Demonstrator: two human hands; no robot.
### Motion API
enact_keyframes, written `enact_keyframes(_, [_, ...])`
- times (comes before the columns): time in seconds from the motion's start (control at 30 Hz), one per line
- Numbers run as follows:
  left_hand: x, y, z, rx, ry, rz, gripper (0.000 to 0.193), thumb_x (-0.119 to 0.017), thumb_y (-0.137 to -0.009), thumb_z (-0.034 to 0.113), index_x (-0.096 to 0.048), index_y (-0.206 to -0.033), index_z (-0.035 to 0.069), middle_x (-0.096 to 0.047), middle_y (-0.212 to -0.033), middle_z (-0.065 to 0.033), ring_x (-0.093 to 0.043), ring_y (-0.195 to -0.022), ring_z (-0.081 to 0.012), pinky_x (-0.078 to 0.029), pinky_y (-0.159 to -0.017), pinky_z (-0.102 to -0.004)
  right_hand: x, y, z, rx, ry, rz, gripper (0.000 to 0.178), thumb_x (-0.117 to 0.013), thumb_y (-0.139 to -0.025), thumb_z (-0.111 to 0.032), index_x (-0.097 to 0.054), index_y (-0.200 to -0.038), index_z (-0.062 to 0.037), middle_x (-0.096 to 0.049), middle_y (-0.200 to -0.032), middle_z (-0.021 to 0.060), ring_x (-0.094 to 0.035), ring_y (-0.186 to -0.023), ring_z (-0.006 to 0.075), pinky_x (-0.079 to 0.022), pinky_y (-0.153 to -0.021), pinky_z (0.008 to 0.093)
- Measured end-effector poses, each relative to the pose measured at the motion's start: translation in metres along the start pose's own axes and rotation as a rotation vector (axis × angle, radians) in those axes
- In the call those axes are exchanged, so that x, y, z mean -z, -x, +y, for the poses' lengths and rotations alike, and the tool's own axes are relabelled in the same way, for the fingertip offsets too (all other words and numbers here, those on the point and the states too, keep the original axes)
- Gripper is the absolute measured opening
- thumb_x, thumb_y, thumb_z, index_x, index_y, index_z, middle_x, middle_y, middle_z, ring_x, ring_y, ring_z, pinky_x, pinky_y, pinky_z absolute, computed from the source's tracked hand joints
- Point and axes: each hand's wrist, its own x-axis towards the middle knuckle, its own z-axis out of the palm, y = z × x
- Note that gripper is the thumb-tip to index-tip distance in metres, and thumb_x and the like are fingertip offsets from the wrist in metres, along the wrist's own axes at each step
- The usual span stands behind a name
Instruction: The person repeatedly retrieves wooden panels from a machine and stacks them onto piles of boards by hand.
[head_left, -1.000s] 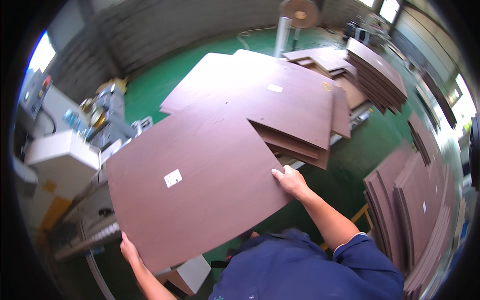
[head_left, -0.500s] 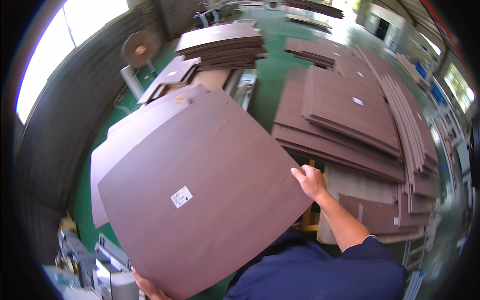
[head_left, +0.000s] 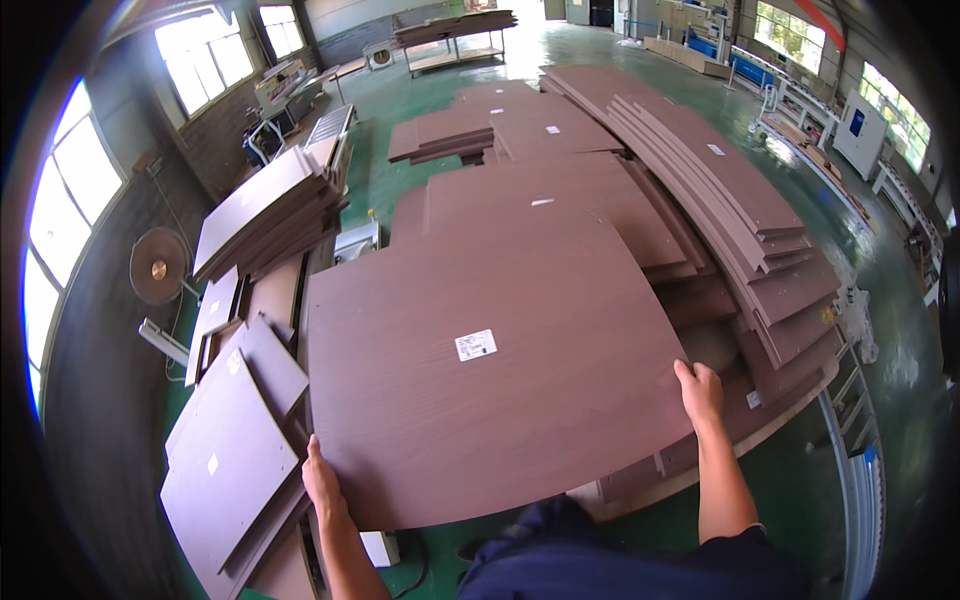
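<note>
A large brown wood-grain panel (head_left: 430, 420) with a white label (head_left: 476, 345) spans the space in front of me. My left hand (head_left: 321, 476) is closed round its near left edge, the fingers partly hidden beneath. On the right edge my right hand (head_left: 700, 390) grips it with the thumb on top. The panel lies roughly flat in the air, its far edge overlapping a stack of similar brown panels (head_left: 600, 190) in the view. Whether it touches that stack I cannot tell.
More panels lie piled at the left (head_left: 225, 460), with a taller stack (head_left: 265, 215) behind them. Long stacked boards (head_left: 720, 190) run along the right. A round fan (head_left: 158, 266) stands by the left wall. Metal roller rails (head_left: 860, 500) are at the lower right.
My view and body have turned to the right. The panel has swung from the left stack toward the right one and is now more level. Both hands still hold it.
</note>
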Motion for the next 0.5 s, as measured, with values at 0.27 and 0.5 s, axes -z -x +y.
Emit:
enact_keyframes(0.27, [-0.143,-0.029,0.057,-0.029,-0.19,-0.137,0.054,-0.053,-0.089,0.046,-0.061,-0.075,-0.005,-0.048,-0.065,-0.0026,-0.042,-0.061,-0.0146,-0.038,-0.059,-0.0326,0.016,-0.042,0.023,-0.19,0.058,0.083,0.051,-0.056,-0.084,-0.045,-0.062,-0.085,0.0058,-0.063,-0.089,0.0293,-0.059,-0.09,0.046,-0.046,-0.077,0.0498])
enact_keyframes(0.5, [-0.249,-0.083,0.083,-0.41,-0.595,-0.528,0.051,-0.061,-0.085,0.038,-0.059,-0.111,-0.005,-0.066,-0.095,-0.0159,-0.062,-0.089,-0.0273,-0.048,-0.08,-0.0369,-0.008,-0.149,0.004,0.143,0.333,0.285,0.035,-0.055,-0.085,-0.032,-0.058,-0.104,-0.0025,-0.061,-0.114,0.0187,-0.058,-0.1,0.0369,-0.046,-0.084,0.0436])
